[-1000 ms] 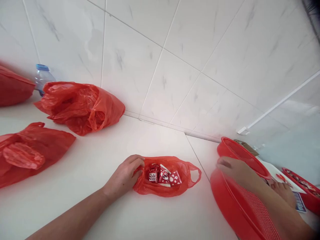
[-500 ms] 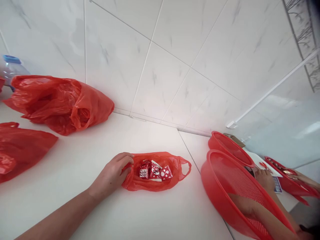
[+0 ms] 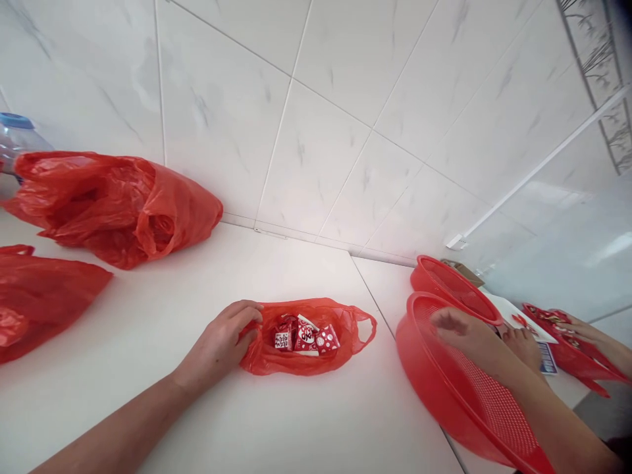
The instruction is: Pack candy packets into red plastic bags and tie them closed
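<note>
A small red plastic bag [image 3: 306,359] lies open on the white counter [image 3: 207,421]. Several red-and-white wrapped sweets [image 3: 305,337] sit inside it. My left hand [image 3: 220,345] grips the bag's left rim, fingers curled on the plastic. My right hand [image 3: 467,336] hovers over the rim of a large red mesh basket [image 3: 444,401] to the right of the bag. Its fingers point left and are smeared by motion, so what they hold, if anything, does not show.
Two bigger red plastic bags [image 3: 113,204] [image 3: 44,296] lie at the left, with a water bottle [image 3: 14,141] behind them. A second red basket [image 3: 454,286] stands behind the first. Another person's hands [image 3: 526,342] work at red trays [image 3: 577,355] at the far right. A tiled wall runs along the back.
My right hand dipped down into the big red basket and has come back up over its rim. My left hand has stayed on the small bag. The view has shifted a little right.
</note>
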Demonstrator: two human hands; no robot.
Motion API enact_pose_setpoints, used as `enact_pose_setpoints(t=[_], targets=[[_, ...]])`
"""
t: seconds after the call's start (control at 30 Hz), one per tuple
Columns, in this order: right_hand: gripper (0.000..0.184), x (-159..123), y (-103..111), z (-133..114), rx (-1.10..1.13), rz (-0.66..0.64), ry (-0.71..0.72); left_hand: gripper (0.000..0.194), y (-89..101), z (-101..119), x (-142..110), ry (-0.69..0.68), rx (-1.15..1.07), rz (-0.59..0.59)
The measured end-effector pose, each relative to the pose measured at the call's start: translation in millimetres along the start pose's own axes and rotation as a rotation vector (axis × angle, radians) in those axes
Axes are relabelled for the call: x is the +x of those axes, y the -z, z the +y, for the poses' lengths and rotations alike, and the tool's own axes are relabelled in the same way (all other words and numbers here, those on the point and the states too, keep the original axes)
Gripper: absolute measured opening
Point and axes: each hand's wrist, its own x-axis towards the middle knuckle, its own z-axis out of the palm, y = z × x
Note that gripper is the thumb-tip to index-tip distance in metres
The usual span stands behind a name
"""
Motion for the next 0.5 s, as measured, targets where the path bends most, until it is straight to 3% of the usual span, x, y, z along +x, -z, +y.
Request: enact_pose_setpoints(t=[0.13,0.27,0.4,0.5], targets=[[0.014,12,-19,-71,0.349,-0.276,-0.031,0.017,1.3,2,0,-0.001,-0.02,0.022],[0.016,19,-52,-128,0.413,-0.436,0.141,0.02,2.8,5,-1,0.01,-0.05,0.033],[0.029,24,-75,-139,0.35,-0.432,0.176,0.022,5.7,7,-1,0.029,-0.069,0.034],[0.04,21,-85,-122,0.232,-0.222,0.053,0.021,6.6,8,0,0.05,-0.088,0.018]])
